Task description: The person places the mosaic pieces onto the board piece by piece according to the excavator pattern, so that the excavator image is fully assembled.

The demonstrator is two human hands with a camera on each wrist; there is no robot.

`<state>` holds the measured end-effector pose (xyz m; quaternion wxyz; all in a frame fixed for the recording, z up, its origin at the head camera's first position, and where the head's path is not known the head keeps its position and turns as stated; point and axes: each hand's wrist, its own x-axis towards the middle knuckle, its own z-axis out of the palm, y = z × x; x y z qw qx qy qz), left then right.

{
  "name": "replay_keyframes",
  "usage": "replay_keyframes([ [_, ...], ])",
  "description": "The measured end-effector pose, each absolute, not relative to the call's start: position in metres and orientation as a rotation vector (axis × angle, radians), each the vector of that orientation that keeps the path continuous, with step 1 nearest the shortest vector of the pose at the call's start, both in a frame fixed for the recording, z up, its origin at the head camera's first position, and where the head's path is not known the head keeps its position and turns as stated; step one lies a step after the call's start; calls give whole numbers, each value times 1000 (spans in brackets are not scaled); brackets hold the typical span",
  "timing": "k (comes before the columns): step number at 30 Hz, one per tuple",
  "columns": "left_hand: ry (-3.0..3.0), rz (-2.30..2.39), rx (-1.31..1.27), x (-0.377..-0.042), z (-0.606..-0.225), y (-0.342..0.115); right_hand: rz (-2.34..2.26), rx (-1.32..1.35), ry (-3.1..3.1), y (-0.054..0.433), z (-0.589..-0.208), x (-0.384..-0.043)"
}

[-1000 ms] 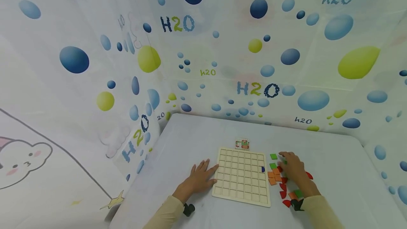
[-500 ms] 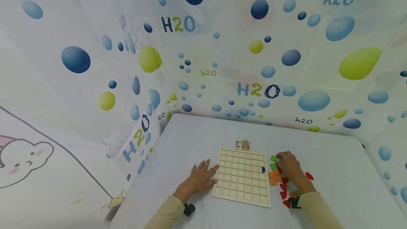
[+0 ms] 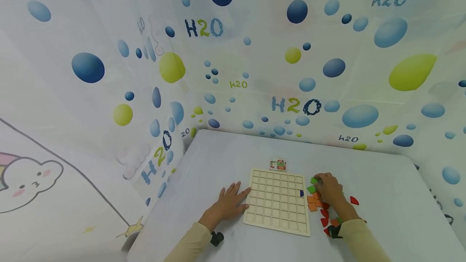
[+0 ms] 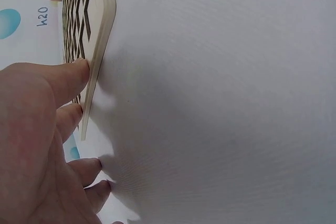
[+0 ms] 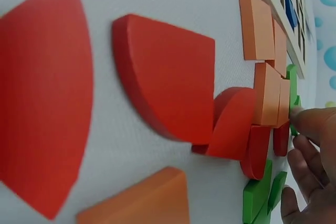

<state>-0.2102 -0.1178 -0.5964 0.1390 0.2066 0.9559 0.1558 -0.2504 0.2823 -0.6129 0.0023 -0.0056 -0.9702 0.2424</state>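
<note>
My left hand [image 3: 229,205] lies with fingers spread at the left edge of a pale wooden grid board [image 3: 276,202]. In the left wrist view its thumb [image 4: 76,74] touches the board's rim, and other fingertips reach down to the table. Right of the board, my right hand [image 3: 330,191] bends over the small coloured tiles. The right wrist view has its thumb [image 5: 310,119] against a green tile [image 5: 293,124], which it seems to pinch; the index finger is mostly hidden. Another green tile [image 3: 311,189] lies beside the fingertips. One blue piece [image 3: 301,193] sits in the board's right column.
Orange square tiles [image 3: 312,206] lie just right of the board. Several red quarter-round pieces [image 3: 324,222] spread toward the front, and one red piece [image 3: 354,200] lies farther right. A patterned card [image 3: 278,164] lies behind the board. Printed sheets hang behind the table.
My right hand has shifted slightly left, over the green tiles, and its fingertips now reach them. Those tiles have been nudged a little. My left hand and the board have stayed in place.
</note>
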Motion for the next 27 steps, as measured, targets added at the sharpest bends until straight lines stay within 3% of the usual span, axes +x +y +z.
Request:
replay_keyframes([
  [11,2760,466,606,-211,-596,-118,569,-73,-3077,284,-609,-240],
  [27,2755,451,589,-209,-593,-117,680,239,-2995,246,-602,-200],
])
